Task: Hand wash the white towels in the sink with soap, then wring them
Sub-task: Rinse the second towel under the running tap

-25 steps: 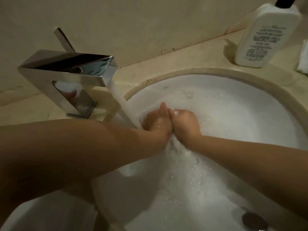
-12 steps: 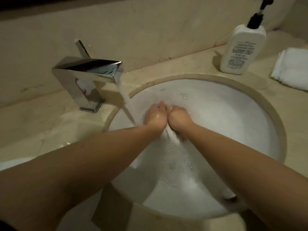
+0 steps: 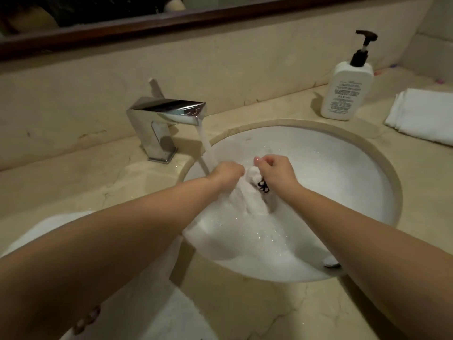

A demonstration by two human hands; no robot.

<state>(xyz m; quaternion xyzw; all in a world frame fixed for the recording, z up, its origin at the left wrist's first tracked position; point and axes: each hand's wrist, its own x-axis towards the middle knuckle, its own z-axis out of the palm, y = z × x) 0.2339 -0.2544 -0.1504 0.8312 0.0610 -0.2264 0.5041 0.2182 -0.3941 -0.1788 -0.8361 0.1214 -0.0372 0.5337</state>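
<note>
1. While water runs from the faucet into the sink, both hands are at work on one white towel, so the task looks to be in its washing stage, not the wringing.
2. That towel lies bunched in the middle of the basin, its lower part sunk in suds; the soap has evidently gone in already.
3. On its near side, the left hand has its fingers curled down onto the cloth and grips it beside the water stream.
4. From the other side, the right hand pinches a raised fold of the same towel (a small dark mark shows on the cloth just below its fingers).
5. Two hands close together on one bunch reads as rubbing cloth against cloth; I judge the scrubbing to be under way, with rinsing and wringing not yet done.
6. More white cloth waits folded on the counter at the far right: folded towels, dry-looking and well apart from the sink, near the soap bottle.
7. Likely left: finish this towel, wring it, then wash and wring the rest.
</note>
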